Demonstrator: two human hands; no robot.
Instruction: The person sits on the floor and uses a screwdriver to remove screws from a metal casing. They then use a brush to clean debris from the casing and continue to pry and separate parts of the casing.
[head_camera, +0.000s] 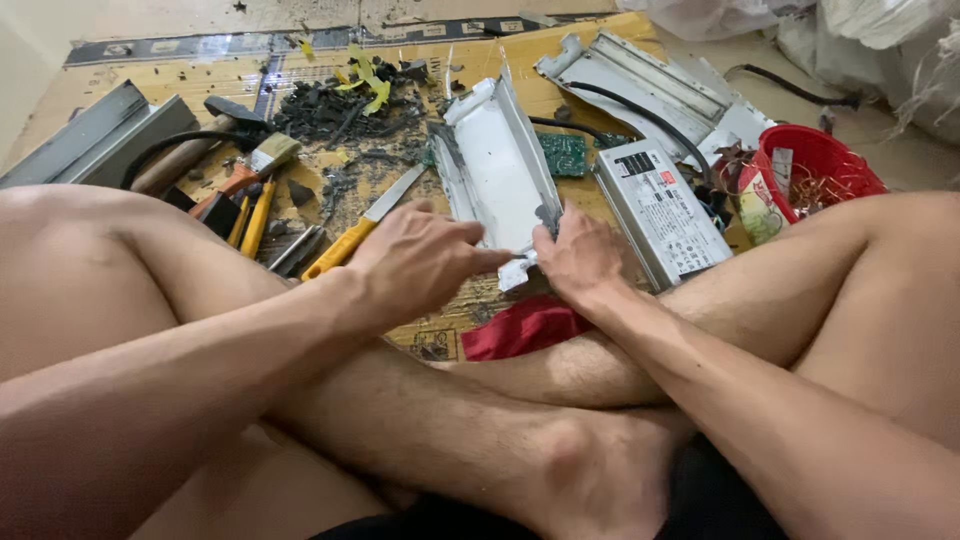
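The person sits cross-legged on the floor, both hands meeting at the near end of a white metal casing (500, 165) that lies open like a trough on the cardboard sheet (160, 75). The left hand (420, 262) is curled with its fingers pressed together, the fingertips pinching the casing's near edge; the right hand (578, 255) grips the same end from the other side, thumb and fingers closed on the bent metal. Just left of the left hand lies a yellow-handled utility knife (365, 225). A red cloth (520, 328) sits below the hands, against a leg. To the right lie a silver power supply box (665, 212) and a red basket (820, 165); a green circuit board (563, 153) rests beside the casing.
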